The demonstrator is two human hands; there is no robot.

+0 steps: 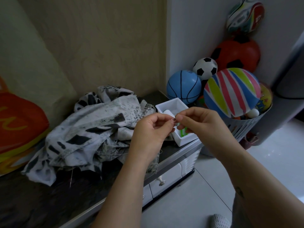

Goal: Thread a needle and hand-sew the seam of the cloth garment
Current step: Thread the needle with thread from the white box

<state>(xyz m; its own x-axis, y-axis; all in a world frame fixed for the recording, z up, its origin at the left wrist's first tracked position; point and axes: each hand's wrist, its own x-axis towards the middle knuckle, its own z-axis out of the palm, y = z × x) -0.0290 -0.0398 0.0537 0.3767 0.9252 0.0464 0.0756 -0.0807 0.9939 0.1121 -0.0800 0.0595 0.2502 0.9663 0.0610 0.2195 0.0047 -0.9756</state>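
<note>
White thread (174,119), a tiny loop of it, shows between the fingertips of both hands in the head view. The left hand (150,130) and the right hand (199,124) each pinch it between thumb and forefinger with the other fingers curled in. They meet tip to tip, raised close to the eye, probably because work this fine needs both steadiness and a near look. Whether a needle is also in that pinch is too small to tell; a thin sliver (71,178) hanging at the cloth's near edge may be it. The cloth garment (98,127), white with black jagged patches, lies heaped and untouched on the dark counter (41,204), just left of the hands, within reach for the seam once the threading is done. Directly under the hands stands an open white box (187,140), which seems to serve as the sewing kit: a white spool (167,112) sits at its far end and green pieces (185,131) at its near end. To the right, a slatted basket (241,129) on the floor is piled high with toy balls, among them a striped ball (232,91).
</note>
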